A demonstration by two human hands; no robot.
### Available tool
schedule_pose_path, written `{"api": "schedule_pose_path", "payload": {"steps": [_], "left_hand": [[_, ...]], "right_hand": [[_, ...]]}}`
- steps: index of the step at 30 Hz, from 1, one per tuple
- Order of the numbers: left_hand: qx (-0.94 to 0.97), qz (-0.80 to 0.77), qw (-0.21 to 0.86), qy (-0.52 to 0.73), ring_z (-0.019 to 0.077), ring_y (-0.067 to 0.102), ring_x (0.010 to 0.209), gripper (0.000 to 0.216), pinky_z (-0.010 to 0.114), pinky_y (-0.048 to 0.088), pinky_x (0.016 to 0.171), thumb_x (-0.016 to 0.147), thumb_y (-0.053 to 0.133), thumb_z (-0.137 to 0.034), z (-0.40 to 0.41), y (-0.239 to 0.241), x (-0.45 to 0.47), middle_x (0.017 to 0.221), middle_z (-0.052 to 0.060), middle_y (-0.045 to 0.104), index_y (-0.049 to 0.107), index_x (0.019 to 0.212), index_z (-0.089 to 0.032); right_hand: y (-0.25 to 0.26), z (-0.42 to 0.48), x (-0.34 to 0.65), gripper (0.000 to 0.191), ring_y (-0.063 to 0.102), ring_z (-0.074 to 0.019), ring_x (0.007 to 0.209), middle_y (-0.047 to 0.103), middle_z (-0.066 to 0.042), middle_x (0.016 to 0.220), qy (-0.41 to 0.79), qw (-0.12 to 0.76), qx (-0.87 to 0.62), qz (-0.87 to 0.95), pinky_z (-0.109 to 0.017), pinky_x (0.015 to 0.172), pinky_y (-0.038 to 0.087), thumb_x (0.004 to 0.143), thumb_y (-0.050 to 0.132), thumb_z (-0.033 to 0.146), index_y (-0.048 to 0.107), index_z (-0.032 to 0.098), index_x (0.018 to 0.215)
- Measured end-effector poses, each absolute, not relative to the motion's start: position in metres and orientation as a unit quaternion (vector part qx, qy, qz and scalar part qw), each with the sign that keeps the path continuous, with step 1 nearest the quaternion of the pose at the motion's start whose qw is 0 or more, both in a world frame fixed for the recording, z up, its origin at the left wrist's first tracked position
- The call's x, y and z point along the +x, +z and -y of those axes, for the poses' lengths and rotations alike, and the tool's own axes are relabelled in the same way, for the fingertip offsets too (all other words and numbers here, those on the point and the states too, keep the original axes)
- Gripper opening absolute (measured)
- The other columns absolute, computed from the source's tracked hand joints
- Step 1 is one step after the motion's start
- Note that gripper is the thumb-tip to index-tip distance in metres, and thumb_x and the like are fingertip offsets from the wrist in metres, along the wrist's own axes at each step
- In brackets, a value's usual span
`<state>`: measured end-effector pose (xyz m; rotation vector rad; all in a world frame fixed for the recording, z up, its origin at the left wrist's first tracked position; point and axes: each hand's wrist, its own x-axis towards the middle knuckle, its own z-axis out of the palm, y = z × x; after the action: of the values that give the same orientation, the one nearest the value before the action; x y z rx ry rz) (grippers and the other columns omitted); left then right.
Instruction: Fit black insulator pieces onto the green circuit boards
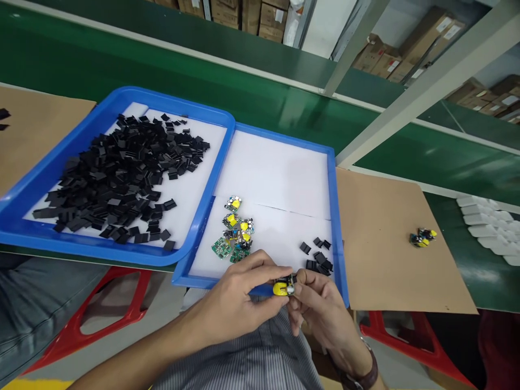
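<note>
Head: left hand [239, 299], right hand [325, 311] pinch board [283, 287] (yellow-topped).

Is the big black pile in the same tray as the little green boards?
No, the pile lies in the left tray, while the boards lie in the right tray.

Bright, even overhead light; soft glare on the green belt [292, 108] and white tray liners [276, 173]. Shadows faint. Edges bow from wide lens; sharp centre, slight blur at hands.

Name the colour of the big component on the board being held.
The component is yellow, in the head view.
</note>
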<state>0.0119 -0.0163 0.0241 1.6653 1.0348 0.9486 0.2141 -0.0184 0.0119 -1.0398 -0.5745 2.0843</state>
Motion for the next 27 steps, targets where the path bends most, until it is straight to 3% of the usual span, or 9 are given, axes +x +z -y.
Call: {"api": "schedule_pose_path", "payload": {"steps": [8,17,27], "left_hand": [[0.67,-0.422,0.464,0.398,0.0173,0.071,0.094,0.047,0.033,0.063,0.083,0.091,0.069,-0.008,0.018,0.024,0.011,0.105,0.005,0.07,0.069,0.133,-0.027],[0.615,-0.39,0.514,0.454,0.0185,0.074,0.106,0.045,0.029,0.064,0.088,0.086,0.072,-0.001,0.02,0.016,0.004,0.114,0.006,0.076,0.071,0.123,-0.027],[0.577,-0.409,0.549,0.446,0.0201,0.075,0.108,0.041,0.029,0.065,0.09,0.088,0.074,-0.007,0.018,0.013,0.001,0.118,0.009,0.076,0.074,0.125,-0.026]], "right_hand": [[0.007,0.03,0.207,0.033,0.058,-0.0103,0.041,0.066,0.002,0.059,0.773,0.401,-0.428,0.24,-0.021,0.039,0.056,0.088,0.083,0.04,0.063,0.018,0.073],[0.037,0.029,0.215,0.023,0.063,-0.0134,0.067,0.068,0.0,0.072,0.663,0.303,-0.478,0.49,-0.025,0.068,0.052,0.101,0.069,0.037,0.068,0.019,0.087],[0.039,0.015,0.208,0.033,0.06,-0.0136,0.061,0.065,0.001,0.065,0.679,0.276,-0.477,0.485,-0.027,0.062,0.049,0.099,0.066,0.047,0.062,0.02,0.081]]}}
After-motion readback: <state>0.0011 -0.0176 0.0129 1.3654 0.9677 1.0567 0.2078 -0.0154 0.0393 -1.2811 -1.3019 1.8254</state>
